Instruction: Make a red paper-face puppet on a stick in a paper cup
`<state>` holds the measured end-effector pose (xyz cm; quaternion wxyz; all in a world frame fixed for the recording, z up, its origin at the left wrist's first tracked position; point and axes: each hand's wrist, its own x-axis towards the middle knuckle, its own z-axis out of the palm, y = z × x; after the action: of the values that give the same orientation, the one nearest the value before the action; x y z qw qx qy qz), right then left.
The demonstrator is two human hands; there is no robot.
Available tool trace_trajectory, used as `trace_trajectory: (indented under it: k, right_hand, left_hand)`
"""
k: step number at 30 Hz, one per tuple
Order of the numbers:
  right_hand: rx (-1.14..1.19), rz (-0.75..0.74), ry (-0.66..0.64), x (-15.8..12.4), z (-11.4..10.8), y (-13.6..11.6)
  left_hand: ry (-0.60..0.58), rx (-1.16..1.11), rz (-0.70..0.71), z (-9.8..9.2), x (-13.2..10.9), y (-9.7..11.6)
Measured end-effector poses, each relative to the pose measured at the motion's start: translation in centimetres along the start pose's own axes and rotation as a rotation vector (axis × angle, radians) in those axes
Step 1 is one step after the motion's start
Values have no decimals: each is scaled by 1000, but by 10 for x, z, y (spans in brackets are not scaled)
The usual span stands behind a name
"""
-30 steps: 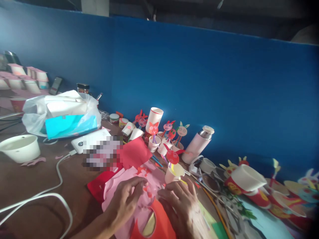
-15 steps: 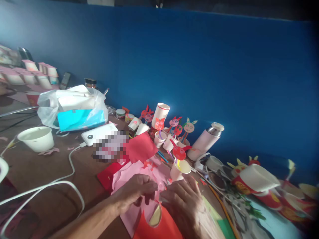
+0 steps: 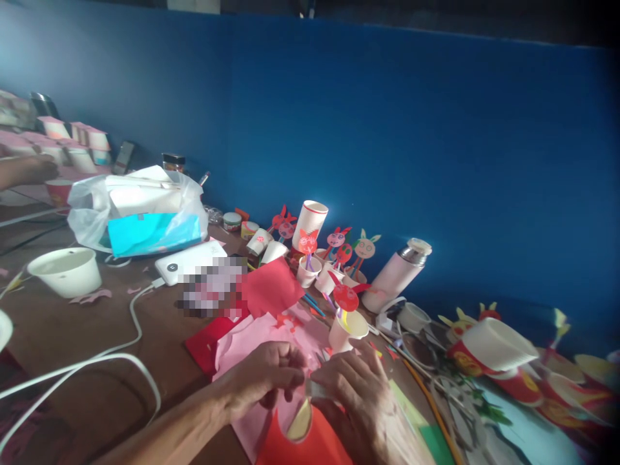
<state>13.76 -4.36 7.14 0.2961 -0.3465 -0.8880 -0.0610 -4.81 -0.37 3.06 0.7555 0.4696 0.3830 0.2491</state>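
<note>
My left hand (image 3: 271, 374) has its fingers curled, with thumb and fingertips close together; whatever they may hold is too small to make out. Facing it, my right hand (image 3: 356, 394) is closed, its fingers bent down, and a small pale piece shows at its fingertips without its kind being clear. Below both hands lies a red sheet of paper (image 3: 310, 445) with a rounded cutout, a pale yellowish surface showing through. Pink paper (image 3: 242, 352) is spread beneath. Just beyond my right hand stands a paper cup (image 3: 351, 332) bearing a red, long-eared paper face (image 3: 345, 298).
More cups with paper faces stand near the blue wall, beside a pink thermos (image 3: 394, 278). To the left are a white power bank (image 3: 188, 261) with a cable, a white tub (image 3: 68, 271) and a plastic bag (image 3: 90, 213). Another person's hand (image 3: 36, 169) is at far left.
My two hands stay close together over the paper, with only slight finger movement. The other person's hand has come further into view at far left. The view has shifted slightly.
</note>
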Motion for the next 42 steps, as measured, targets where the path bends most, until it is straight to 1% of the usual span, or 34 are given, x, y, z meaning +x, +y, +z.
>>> trace_trajectory:
  k: [5, 11, 14, 17, 21, 25, 30, 33, 36, 40, 42]
  right_hand:
    - [-41, -22, -36, -1, 0, 1]
    - [-24, -13, -91, -1, 3, 3]
    - [-39, -3, -147, -1, 4, 3]
    - [-69, 11, -199, -1, 4, 3]
    - [-97, 30, -225, -1, 9, 3]
    - [-101, 44, -295, -7, 18, 5]
    - [-91, 50, -329, -15, 28, 8]
    - [-81, 69, -352, -15, 29, 7]
    - [-71, 87, -338, -11, 25, 6]
    - [-41, 113, -277, -6, 16, 5]
    - [-38, 115, -247, -5, 14, 5]
  left_hand:
    - [18, -64, -8, 1, 1, -1]
    - [34, -32, -12, 2, 2, -5]
    - [67, -37, 6, 0, 3, -7]
    - [60, -35, 40, -1, 2, -8]
    - [34, 105, 81, -3, 2, -12]
    - [92, 312, 156, -5, 2, -20]
    - [98, 411, 135, -5, 0, -20]
    - [88, 386, 130, -6, 0, -17]
    - [61, 332, 137, -6, 1, -13]
    - [40, 161, -26, -4, 0, -4]
    - [25, 70, -56, -2, -1, -1]
